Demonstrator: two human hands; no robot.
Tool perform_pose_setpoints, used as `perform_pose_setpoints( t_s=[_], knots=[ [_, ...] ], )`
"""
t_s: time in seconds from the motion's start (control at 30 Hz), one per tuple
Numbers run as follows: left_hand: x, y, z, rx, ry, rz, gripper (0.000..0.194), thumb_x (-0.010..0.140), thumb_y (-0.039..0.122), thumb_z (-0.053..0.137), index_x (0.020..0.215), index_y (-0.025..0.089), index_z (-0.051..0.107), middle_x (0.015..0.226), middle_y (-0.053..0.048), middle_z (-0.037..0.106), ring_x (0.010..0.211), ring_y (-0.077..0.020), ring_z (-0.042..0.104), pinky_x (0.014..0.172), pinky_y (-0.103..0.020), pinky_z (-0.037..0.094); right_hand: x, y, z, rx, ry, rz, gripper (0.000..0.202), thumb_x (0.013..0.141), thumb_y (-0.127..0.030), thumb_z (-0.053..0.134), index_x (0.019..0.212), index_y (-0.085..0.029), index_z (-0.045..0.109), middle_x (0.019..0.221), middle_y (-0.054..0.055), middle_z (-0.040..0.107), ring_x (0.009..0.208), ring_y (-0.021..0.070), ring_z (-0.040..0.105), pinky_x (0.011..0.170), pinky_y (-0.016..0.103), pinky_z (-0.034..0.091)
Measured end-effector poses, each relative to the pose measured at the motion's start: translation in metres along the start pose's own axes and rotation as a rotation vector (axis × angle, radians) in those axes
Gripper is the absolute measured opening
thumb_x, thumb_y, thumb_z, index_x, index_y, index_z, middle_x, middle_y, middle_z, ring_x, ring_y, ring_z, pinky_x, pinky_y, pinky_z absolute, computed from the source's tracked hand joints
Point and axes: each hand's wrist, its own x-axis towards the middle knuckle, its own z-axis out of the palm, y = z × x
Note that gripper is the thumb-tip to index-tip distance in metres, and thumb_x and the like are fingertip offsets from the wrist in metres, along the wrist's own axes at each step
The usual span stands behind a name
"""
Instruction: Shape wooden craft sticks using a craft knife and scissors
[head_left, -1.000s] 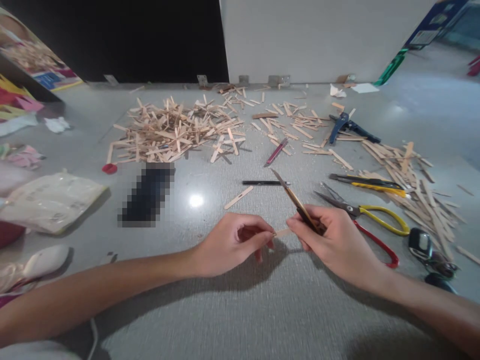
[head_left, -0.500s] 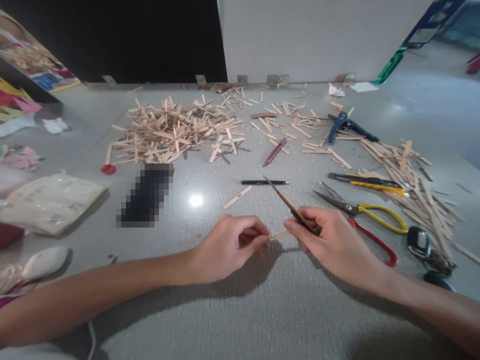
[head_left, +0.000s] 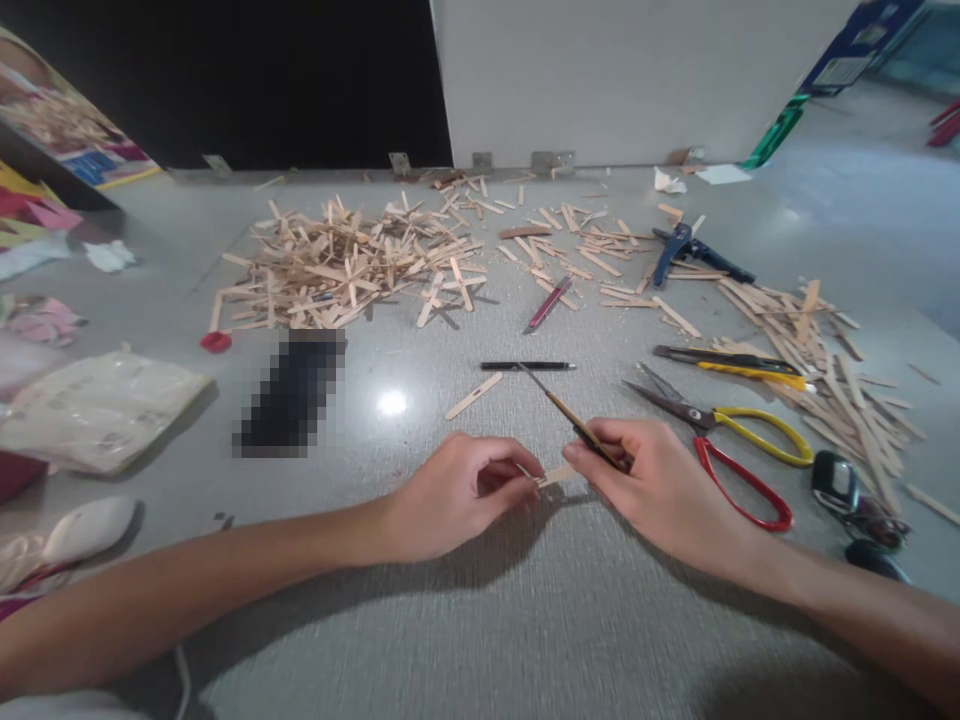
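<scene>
My left hand (head_left: 469, 495) pinches one end of a short wooden stick (head_left: 556, 476) between thumb and fingers. The stick's other end meets the fingertips of my right hand (head_left: 649, 475). That hand is closed around a thin pointed tool with a yellowish edge (head_left: 574, 415), perhaps a craft knife, its tip pointing up and left. Just beyond it lies a black pen (head_left: 528, 366). A slotted wooden stick (head_left: 474, 396) rests on the grey table (head_left: 420, 640) beyond my left hand.
Stick pieces form a pile (head_left: 352, 260) at the back left. Scissors with yellow and red handles (head_left: 765, 432), a box cutter (head_left: 731, 362), a blue tool (head_left: 679, 250) and more sticks (head_left: 855, 400) lie right. A plastic bag (head_left: 105, 410) and white mouse (head_left: 90, 528) are left.
The pointed tool in my right hand has shifted slightly left, its tip now over the pen. My left hand keeps its pinch, and the stick has barely moved.
</scene>
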Motion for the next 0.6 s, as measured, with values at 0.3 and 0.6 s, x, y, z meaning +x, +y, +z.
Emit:
perform_pose_setpoints(
  t_s=[0.3, 0.6],
  knots=[
    [-0.001, -0.009, 0.007, -0.039, 0.005, -0.001, 0.010, 0.098, 0.025, 0.063, 0.089, 0.020, 0.063, 0.076, -0.004, 0.080, 0.064, -0.0156, 0.075, 0.060, -0.024, 0.059, 0.001, 0.003, 0.004, 0.052, -0.029, 0.040, 0.048, 0.096, -0.053, 0.065, 0.063, -0.026, 0.045, 0.055, -0.006, 0.039, 0.052, 0.0129, 0.034, 0.049, 0.030, 0.024],
    [-0.002, -0.012, 0.009, -0.045, -0.018, 0.009, 0.010, 0.098, 0.027, 0.061, 0.090, 0.020, 0.061, 0.078, -0.006, 0.080, 0.067, -0.0161, 0.076, 0.061, -0.024, 0.059, 0.004, 0.003, 0.003, 0.068, -0.076, 0.089, 0.044, 0.095, -0.051, 0.064, 0.062, -0.026, 0.048, 0.050, -0.005, 0.047, 0.046, 0.0124, 0.039, 0.045, 0.029, 0.026]
  ],
)
